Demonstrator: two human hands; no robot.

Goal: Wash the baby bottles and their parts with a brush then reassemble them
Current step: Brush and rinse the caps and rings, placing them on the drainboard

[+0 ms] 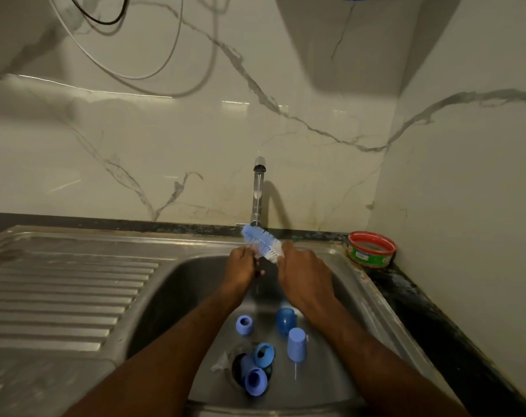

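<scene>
A blue-and-white bottle brush (261,240) is held under the running tap (258,188) over the steel sink (195,272). My right hand (306,275) grips the brush at its lower end. My left hand (243,263) is closed around something small beside the bristles; what it holds is hidden. On the sink floor lie several blue bottle parts: a collar ring (244,325), a dark blue cap (285,319), a pale blue cap (296,344), a ring (264,355) and another collar (255,380) over the drain, with a clear teat (221,362) beside them.
A ribbed steel drainboard (60,296) extends to the left. A red-rimmed round tub (371,248) sits on the dark counter at the back right corner. Marble-look wall tiles rise behind, with cables hanging at the upper left.
</scene>
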